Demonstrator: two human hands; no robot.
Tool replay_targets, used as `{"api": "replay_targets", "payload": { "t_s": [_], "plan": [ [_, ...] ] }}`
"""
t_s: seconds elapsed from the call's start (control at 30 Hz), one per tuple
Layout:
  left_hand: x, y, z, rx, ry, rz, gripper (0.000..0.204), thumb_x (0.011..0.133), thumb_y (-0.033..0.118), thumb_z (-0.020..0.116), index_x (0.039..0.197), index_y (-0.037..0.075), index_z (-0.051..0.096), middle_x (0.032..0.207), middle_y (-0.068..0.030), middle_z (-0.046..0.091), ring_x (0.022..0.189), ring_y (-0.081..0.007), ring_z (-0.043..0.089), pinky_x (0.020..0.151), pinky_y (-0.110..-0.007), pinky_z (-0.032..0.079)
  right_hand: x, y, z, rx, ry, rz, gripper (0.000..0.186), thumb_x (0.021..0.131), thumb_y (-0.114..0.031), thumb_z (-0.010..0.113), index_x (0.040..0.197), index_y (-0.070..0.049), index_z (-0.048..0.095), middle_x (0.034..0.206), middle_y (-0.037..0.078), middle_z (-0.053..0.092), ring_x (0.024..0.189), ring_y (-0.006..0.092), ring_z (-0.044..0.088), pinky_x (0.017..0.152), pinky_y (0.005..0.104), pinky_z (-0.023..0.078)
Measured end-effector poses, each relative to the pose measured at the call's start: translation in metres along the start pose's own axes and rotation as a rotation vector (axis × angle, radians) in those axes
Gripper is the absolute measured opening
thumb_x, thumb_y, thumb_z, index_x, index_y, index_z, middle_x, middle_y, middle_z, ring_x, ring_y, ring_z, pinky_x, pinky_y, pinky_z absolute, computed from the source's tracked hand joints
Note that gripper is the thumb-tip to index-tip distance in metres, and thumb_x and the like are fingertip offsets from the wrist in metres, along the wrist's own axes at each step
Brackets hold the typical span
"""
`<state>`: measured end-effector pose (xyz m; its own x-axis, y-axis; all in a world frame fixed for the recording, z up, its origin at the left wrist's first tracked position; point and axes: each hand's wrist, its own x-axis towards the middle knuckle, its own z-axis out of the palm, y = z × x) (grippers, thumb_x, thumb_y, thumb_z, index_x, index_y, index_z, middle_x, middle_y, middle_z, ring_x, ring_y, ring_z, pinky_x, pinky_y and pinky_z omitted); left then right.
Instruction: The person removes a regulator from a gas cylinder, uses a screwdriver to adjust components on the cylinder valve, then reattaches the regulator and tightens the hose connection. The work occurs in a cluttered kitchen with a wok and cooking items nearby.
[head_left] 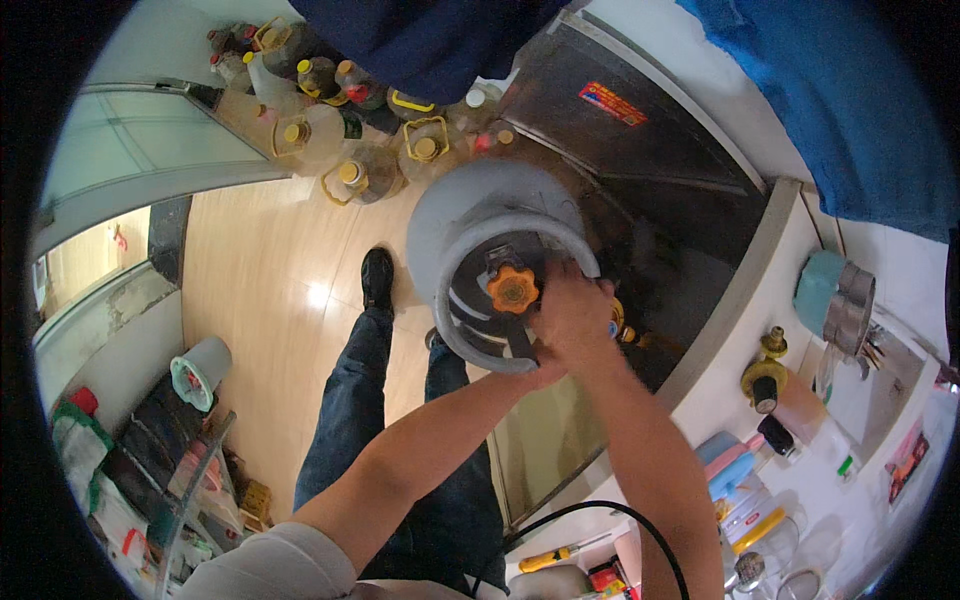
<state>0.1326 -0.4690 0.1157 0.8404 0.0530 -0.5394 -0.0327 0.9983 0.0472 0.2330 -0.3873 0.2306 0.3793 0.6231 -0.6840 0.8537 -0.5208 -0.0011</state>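
Note:
A grey gas cylinder stands before my legs, with a ring-shaped collar round its top. Inside the collar sits an orange valve handwheel. My right hand is closed at the collar's open right side, beside the handwheel; what its fingers grip is hidden. Just beyond that hand shows part of a yellow brass fitting with a bit of blue. My left hand is at the collar's lower edge, partly beneath the right hand, and its fingers are hidden.
An open dark cabinet lies to the right. Several bottles with yellow caps crowd the floor at the far left. A brass regulator and a screwdriver lie on the right-hand counter. A black hose arches near my right forearm.

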Motion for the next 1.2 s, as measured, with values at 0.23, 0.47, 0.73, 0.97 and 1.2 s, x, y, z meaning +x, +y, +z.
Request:
{"api": "replay_targets", "payload": {
  "t_s": [0.23, 0.47, 0.73, 0.97, 1.2],
  "plan": [
    [-0.007, 0.013, 0.029, 0.063, -0.132, 0.016, 0.04, 0.095, 0.015, 0.073, 0.131, 0.006, 0.06, 0.129, -0.0036, 0.064, 0.12, -0.0227, 0.062, 0.101, -0.041, 0.051, -0.005, -0.007, 0.02, -0.157, 0.102, 0.088, 0.025, 0.085, -0.02, 0.067, 0.104, -0.004, 0.071, 0.105, 0.017, 0.075, 0.102, 0.03, 0.072, 0.095, 0.0444, 0.045],
    [-0.004, 0.023, 0.038, 0.115, -0.132, 0.039, 0.048, 0.092, 0.016, 0.078, 0.134, 0.008, 0.058, 0.131, -0.0033, 0.062, 0.123, -0.0209, 0.059, 0.101, -0.038, 0.05, 0.045, 0.039, 0.005, 0.32, -0.48, -0.003, 0.058, 0.073, -0.033, 0.083, 0.118, 0.0, 0.07, 0.113, 0.019, 0.074, 0.114, 0.0354, 0.069, 0.103, 0.0421, 0.049],
    [-0.007, 0.006, 0.017, 0.168, -0.058, 0.067, 0.048, 0.09, 0.01, 0.078, 0.134, 0.008, 0.058, 0.131, -0.0047, 0.062, 0.124, -0.023, 0.06, 0.102, -0.039, 0.05, -0.015, 0.006, 0.018, -0.089, 0.27, 0.026, 0.05, 0.07, -0.037, 0.088, 0.102, -0.003, 0.072, 0.101, 0.017, 0.074, 0.1, 0.0306, 0.072, 0.087, 0.0452, 0.052],
    [0.0, 0.013, 0.031, 0.139, -0.051, 0.074, 0.046, 0.091, 0.003, 0.076, 0.133, 0.007, 0.059, 0.132, -0.0065, 0.063, 0.125, -0.0257, 0.06, 0.105, -0.041, 0.05, 0.028, 0.042, 0.012, 0.348, -0.247, 0.002, 0.06, 0.072, -0.049, 0.086, 0.11, -0.007, 0.066, 0.109, 0.017, 0.073, 0.098, 0.0348, 0.072, 0.093, 0.049, 0.052],
    [-0.003, 0.001, 0.008, 0.406, 0.026, 0.126, 0.05, 0.089, 0.008, 0.079, 0.134, 0.007, 0.058, 0.133, -0.0065, 0.062, 0.125, -0.0239, 0.059, 0.104, -0.04, 0.049, -0.019, 0.006, 0.012, 0.023, 0.201, -0.009, 0.055, 0.072, -0.03, 0.088, 0.11, 0.002, 0.066, 0.112, 0.02, 0.072, 0.108, 0.0349, 0.069, 0.094, 0.0464, 0.054]
  ]
}}
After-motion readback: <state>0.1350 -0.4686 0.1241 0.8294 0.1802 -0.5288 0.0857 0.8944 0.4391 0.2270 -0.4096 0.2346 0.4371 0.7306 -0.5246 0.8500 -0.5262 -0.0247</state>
